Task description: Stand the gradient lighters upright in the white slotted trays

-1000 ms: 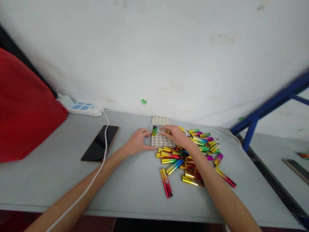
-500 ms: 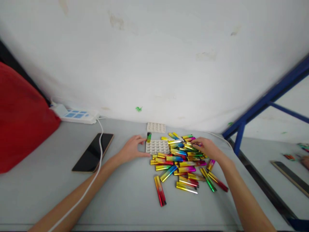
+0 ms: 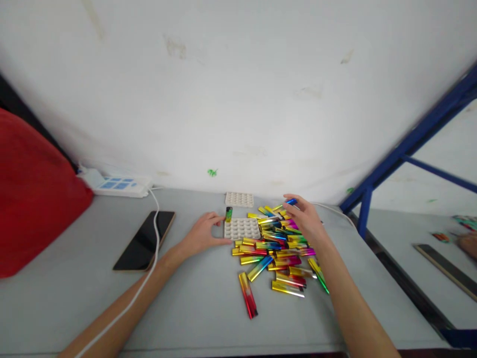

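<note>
A white tray with rows of round holes lies on the grey table, and one green and yellow lighter stands upright at its back left corner. My left hand is at the tray's left side, thumb and fingers round its left edge. My right hand is raised over the back right of a pile of shiny coloured lighters, its fingers closed on a blue lighter. A red and yellow lighter lies nearer the front, apart from the pile.
A second white holed tray lies by the wall. To the left are a black phone, a white cable, a power strip and a red bag. A blue metal frame stands at the right, with part of a person's hand beyond.
My right hand has risen from the pile and moved slightly left and back, now with a blue lighter in its fingers. My left hand has stayed beside the tray.
</note>
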A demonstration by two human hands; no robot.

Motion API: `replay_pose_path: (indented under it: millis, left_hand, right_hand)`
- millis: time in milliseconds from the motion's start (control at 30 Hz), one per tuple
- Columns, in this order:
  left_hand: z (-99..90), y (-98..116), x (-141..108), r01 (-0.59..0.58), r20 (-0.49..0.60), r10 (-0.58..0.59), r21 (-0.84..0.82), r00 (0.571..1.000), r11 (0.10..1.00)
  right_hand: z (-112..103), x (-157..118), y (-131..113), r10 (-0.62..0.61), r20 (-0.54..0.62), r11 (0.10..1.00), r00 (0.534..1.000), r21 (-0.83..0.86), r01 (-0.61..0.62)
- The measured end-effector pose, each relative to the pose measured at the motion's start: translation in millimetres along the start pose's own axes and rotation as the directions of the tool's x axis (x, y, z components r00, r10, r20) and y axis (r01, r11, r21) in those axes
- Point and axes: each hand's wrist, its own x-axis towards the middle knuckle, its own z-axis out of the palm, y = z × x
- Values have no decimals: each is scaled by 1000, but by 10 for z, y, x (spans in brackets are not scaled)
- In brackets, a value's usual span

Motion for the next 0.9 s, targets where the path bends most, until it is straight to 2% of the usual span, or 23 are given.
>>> replay_pose_path:
  millis: [100, 200, 367, 500, 600, 667, 800, 900]
  left_hand:
    - [0, 4, -7, 0, 5, 0, 9, 1000, 1000]
    - [-7, 15, -9, 2, 10, -2, 12, 1000, 1000]
    - [-28, 34, 0, -3, 15, 2, 17, 1000, 1000]
    - [-52, 50, -1, -2, 21, 2, 8, 1000, 1000]
    - [-66, 54, -8, -3, 24, 3, 13, 1000, 1000]
    - [-71, 52, -9, -5, 27, 4, 24, 1000, 1000]
    - [-75, 45, -2, 5, 39, -6, 34, 999, 999]
    - [-77, 48, -4, 14, 46, -15, 33, 999, 999]
  right_hand:
    - [382, -31, 27, 106, -46, 946, 993, 312, -87]
    - [633, -117, -3, 130, 31, 908, 991, 397, -132]
    - [764, -306, -60, 111, 237, 934, 965, 306, -183]
    - [805, -382, 13, 212, 256, 944, 943, 197, -266]
    - [855, -418, 50, 241, 322, 932, 916, 186, -311]
    - [885, -435, 44, 252, 308, 933, 917, 174, -315]
    - [908, -448, 17, 292, 160, 948, 943, 85, -308]
    - [899, -455, 23, 290, 159, 952, 944, 55, -302]
